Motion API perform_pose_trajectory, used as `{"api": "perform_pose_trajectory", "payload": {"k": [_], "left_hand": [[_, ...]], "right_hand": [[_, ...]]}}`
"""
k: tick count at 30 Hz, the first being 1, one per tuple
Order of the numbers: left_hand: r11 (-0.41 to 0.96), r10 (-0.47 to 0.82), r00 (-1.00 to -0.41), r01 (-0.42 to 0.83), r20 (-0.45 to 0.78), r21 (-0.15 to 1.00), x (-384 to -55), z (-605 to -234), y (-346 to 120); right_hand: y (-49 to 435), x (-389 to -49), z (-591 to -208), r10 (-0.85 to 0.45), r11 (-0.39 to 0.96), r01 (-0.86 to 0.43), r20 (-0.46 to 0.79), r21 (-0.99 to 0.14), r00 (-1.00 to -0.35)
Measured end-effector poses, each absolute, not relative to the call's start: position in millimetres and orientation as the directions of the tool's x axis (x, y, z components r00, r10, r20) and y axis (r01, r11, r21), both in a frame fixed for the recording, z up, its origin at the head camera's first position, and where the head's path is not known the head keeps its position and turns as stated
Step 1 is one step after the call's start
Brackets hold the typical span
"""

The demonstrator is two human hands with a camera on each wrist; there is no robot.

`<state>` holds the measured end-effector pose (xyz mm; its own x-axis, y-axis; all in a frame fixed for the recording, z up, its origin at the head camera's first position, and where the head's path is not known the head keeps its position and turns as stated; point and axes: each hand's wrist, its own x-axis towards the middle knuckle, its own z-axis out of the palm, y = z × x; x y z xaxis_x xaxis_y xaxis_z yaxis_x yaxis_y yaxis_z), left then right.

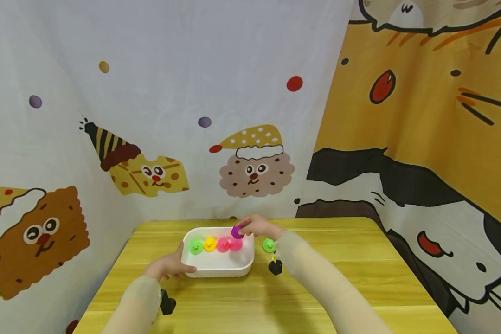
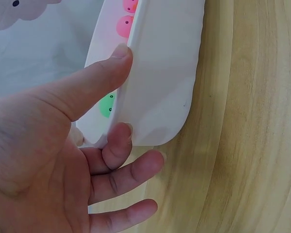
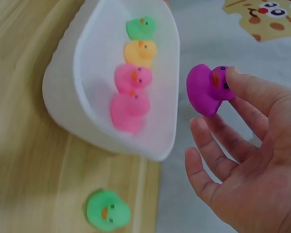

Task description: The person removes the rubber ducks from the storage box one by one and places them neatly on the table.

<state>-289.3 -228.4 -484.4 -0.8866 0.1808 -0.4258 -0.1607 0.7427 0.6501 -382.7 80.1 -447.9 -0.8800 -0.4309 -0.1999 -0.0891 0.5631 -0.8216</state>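
In the head view, a white plastic tub point(image 1: 217, 273) holds a row of small rubber ducks: a green duck point(image 1: 196, 247), a yellow duck point(image 1: 210, 244) and two pink ducks point(image 1: 223, 245). My left hand point(image 1: 167, 266) grips the tub's near left corner, thumb point(image 2: 99, 80) along the rim and index finger bent against the corner. Over the tub's far right part, a purple rubber duck point(image 3: 206, 92) is pinched by the head between the thumb and fingers of my right hand point(image 3: 252, 150). Its ring and little fingers are spread away from the duck.
Right of the tub, another green duck point(image 1: 269, 245) sits on the wooden table point(image 1: 338, 269). Behind the table hangs a cloth backdrop point(image 1: 171, 93) with cartoon prints. Dark devices point(image 1: 167, 302) are worn at both wrists.
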Motion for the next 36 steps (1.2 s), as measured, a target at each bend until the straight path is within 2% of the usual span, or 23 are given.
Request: {"api": "perform_pose_trajectory", "payload": {"k": [6,36], "left_hand": [[0.746,0.180,-0.886,-0.159,-0.426,0.646,-290.9,-485.3,-227.6],[0.744,0.196,-0.884,-0.148,-0.424,0.652,-290.5,-486.3,-228.6]], "right_hand": [[104.2,-383.1,-445.1,-0.434,0.541,-0.085,-0.191,-0.837,-0.880],[199.4,-388.4,-442.6,-0.284,0.553,0.000,-0.189,-0.833,-0.940]]}}
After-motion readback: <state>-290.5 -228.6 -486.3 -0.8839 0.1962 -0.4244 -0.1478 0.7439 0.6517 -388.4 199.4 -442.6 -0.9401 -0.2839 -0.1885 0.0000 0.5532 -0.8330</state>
